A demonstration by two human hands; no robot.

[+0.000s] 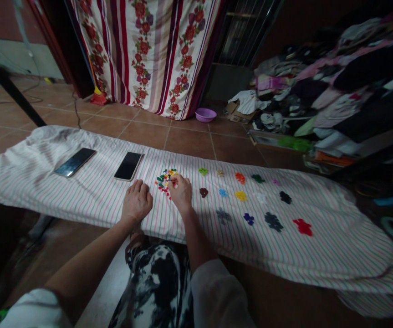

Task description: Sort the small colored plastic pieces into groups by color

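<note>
My right hand (181, 193) is over a loose pile of small mixed-colour pieces (165, 182), with thumb and forefinger pinched together. Whatever lies between those fingertips is too small to make out. Just left of the pile, my left hand (136, 200) rests on the striped cloth (189, 230) with its fingers curled in; I see nothing in it. To the right, pieces lie sorted by colour in small heaps, among them light green (203, 171), orange (240, 177), brown (203, 192), yellow (241, 196), black (285, 197), dark grey (273, 222) and red (303, 227).
Two phones (75, 162) (128, 166) lie on the cloth to the left. Beyond the table are a floral curtain (145, 54), a purple basin (206, 115), a red broom (99, 97) and a large heap of clothes (333, 82).
</note>
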